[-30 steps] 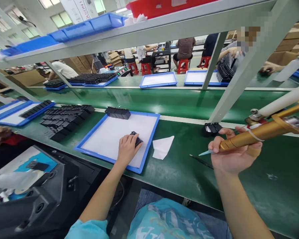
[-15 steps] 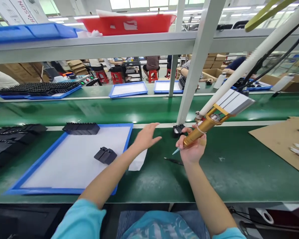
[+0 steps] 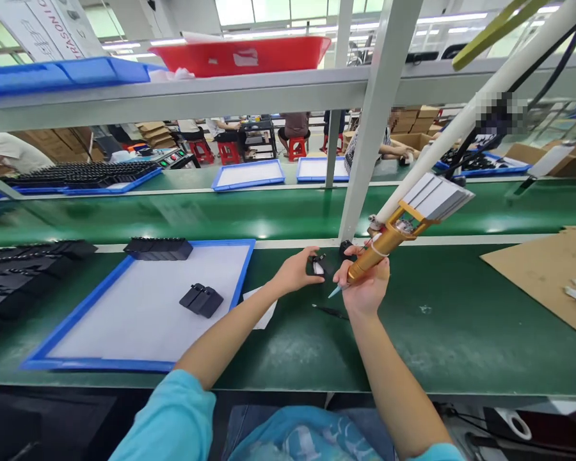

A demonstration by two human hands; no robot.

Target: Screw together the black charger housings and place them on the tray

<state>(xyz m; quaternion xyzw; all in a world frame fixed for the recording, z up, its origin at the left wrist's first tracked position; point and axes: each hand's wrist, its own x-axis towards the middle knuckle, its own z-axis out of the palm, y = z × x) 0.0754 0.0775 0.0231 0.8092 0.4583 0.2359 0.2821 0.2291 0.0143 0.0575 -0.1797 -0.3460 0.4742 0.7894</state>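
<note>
My left hand (image 3: 294,273) is closed around a small black plastic case (image 3: 318,264) with a white patch inside, gripped between thumb and fingers over the green bench. In my right hand (image 3: 368,291) is a gold cylindrical dispenser (image 3: 381,248) with a pale blue needle tip, tilted down to the left. The tip is just right of the case, apart from it. Another black case (image 3: 347,248) is partly hidden behind my right fingers. Below the dispenser tip lie dark tweezers (image 3: 329,312). White paper (image 3: 264,312) shows under my left forearm.
A blue-rimmed tray (image 3: 247,272) at left bears black cases (image 3: 201,299) and a row of more (image 3: 158,248). Stacked black cases (image 3: 24,275) stand farther left. A white post (image 3: 374,121) and a slanting pole (image 3: 441,153) rise ahead. Cardboard (image 3: 547,275) lies at right.
My left hand, empty and spread before, has moved right and closed on a black case. The dispenser and my right hand have shifted slightly left in view.
</note>
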